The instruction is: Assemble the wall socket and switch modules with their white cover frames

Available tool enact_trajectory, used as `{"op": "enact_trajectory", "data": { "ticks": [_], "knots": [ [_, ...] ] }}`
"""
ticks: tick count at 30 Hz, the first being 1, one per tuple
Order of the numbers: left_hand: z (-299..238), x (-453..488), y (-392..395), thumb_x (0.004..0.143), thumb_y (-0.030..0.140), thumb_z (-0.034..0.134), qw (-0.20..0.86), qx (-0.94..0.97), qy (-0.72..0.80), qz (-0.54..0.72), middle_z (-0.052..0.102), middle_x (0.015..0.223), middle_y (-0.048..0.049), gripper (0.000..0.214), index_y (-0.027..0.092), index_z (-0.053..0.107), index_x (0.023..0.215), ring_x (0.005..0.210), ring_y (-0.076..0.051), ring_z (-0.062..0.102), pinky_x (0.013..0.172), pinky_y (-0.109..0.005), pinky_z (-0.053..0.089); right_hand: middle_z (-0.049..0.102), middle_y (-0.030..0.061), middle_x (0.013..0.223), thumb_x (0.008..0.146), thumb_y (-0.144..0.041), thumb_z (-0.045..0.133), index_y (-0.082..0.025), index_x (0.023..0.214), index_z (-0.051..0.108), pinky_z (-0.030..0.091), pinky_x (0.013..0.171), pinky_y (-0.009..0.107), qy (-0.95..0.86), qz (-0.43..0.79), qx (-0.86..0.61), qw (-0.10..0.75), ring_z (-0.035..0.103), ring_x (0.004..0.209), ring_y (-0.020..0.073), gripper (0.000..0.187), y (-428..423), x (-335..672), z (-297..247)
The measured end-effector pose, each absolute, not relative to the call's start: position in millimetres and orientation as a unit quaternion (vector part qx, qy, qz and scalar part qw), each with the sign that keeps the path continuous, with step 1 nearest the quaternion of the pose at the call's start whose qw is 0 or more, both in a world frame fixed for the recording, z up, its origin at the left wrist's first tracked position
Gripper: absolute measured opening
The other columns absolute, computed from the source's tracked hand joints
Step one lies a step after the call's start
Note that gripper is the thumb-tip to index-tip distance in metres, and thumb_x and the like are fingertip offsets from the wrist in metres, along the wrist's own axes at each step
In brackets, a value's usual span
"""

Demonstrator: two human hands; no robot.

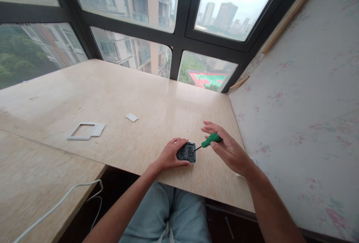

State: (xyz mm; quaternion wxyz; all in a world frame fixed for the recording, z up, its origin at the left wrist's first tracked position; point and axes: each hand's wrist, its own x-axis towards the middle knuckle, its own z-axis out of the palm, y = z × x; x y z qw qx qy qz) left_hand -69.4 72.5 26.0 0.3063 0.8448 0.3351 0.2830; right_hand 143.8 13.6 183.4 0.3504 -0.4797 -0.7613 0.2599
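Observation:
My left hand (171, 155) grips a square wall switch (187, 152) by its edges, pressing it on the stone sill. The dark inner face of the switch points up, with a white rim round it. A green-handled screwdriver (211, 140) is in my right hand (224, 146), held between thumb and fingers. Its thin metal shaft slants down to the left, and the tip meets the dark face near its right side. Whether the tip sits in a screw is too small to tell.
A white square frame (79, 138) with a flat white piece (98, 130) against it lies on the sill (157, 100) at left. A small white plate (131, 117) rests nearer the middle. A white cable (60, 202) crosses the lower left. Papered wall (303, 104) bounds the right.

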Motion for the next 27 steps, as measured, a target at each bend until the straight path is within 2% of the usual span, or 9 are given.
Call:
{"op": "enact_trajectory", "data": {
  "ticks": [3,7,10,13,15,18,21,24,27],
  "knots": [
    [26,-69,72,0.066,0.054,0.081,0.31,0.842,0.34,0.28,0.054,0.137,-0.0121,0.088,0.023,0.046,0.14,0.132,-0.033,0.044,0.112,-0.05,0.034,0.067,0.0099,0.119,0.096,-0.035,0.052,-0.026,0.123,0.058,0.057,0.089,0.042,-0.771,0.164,-0.515,0.338,0.068,0.104,0.0236,0.029,15,145,185],
    [25,-69,73,0.066,0.055,0.08,0.308,0.843,0.336,0.286,0.054,0.137,-0.0115,0.087,0.024,0.046,0.14,0.131,-0.033,0.044,0.113,-0.05,0.033,0.071,0.011,0.102,0.092,-0.045,0.058,-0.021,0.102,0.066,0.057,0.081,0.041,-0.787,0.026,-0.535,0.307,0.069,0.093,0.026,0.027,17,144,186],
    [24,-69,73,0.066,0.055,0.08,0.305,0.844,0.333,0.289,0.054,0.138,-0.0111,0.088,0.024,0.045,0.141,0.131,-0.032,0.045,0.113,-0.049,0.033,0.064,0.0124,0.12,0.094,-0.042,0.056,-0.023,0.118,0.059,0.055,0.091,0.042,-0.793,0.062,-0.523,0.308,0.064,0.11,0.0265,0.031,16,143,186],
    [23,-69,73,0.067,0.055,0.08,0.302,0.845,0.331,0.291,0.054,0.138,-0.011,0.088,0.024,0.045,0.141,0.131,-0.032,0.045,0.113,-0.048,0.033,0.045,0.0116,0.145,0.096,-0.034,0.05,-0.028,0.132,0.048,0.05,0.102,0.044,-0.792,0.145,-0.498,0.321,0.042,0.137,0.0272,0.037,11,144,186],
    [23,-69,73,0.067,0.056,0.08,0.301,0.846,0.331,0.291,0.054,0.138,-0.0114,0.088,0.023,0.046,0.14,0.131,-0.032,0.044,0.113,-0.048,0.033,0.037,0.0099,0.151,0.096,-0.029,0.047,-0.03,0.134,0.047,0.049,0.103,0.045,-0.788,0.209,-0.48,0.323,0.036,0.142,0.027,0.038,8,145,186],
    [22,-69,73,0.067,0.056,0.08,0.3,0.846,0.332,0.29,0.053,0.139,-0.0118,0.088,0.022,0.046,0.141,0.132,-0.032,0.044,0.113,-0.048,0.033,0.044,0.0097,0.146,0.097,-0.028,0.046,-0.029,0.132,0.048,0.053,0.098,0.042,-0.769,0.287,-0.465,0.333,0.051,0.13,0.0244,0.035,8,145,186],
    [23,-69,72,0.067,0.056,0.08,0.299,0.846,0.333,0.288,0.053,0.139,-0.012,0.088,0.022,0.045,0.141,0.132,-0.032,0.044,0.113,-0.047,0.033,0.064,0.0089,0.119,0.095,-0.034,0.054,-0.026,0.126,0.054,0.058,0.087,0.038,-0.755,0.236,-0.503,0.348,0.068,0.102,0.0216,0.032,12,144,184],
    [25,-69,72,0.066,0.054,0.081,0.302,0.845,0.335,0.288,0.053,0.139,-0.0118,0.089,0.022,0.045,0.141,0.132,-0.032,0.044,0.113,-0.048,0.033,0.069,0.0083,0.101,0.091,-0.041,0.061,-0.022,0.112,0.061,0.057,0.08,0.038,-0.767,0.085,-0.536,0.343,0.068,0.084,0.0215,0.028,18,142,180],
    [26,-68,72,0.066,0.053,0.081,0.307,0.843,0.337,0.287,0.053,0.139,-0.0111,0.088,0.022,0.046,0.141,0.132,-0.032,0.044,0.113,-0.047,0.033,0.067,0.0104,0.106,0.092,-0.041,0.059,-0.021,0.113,0.059,0.056,0.082,0.04,-0.777,0.053,-0.528,0.34,0.067,0.086,0.022,0.029,21,141,176]
  ]
}}
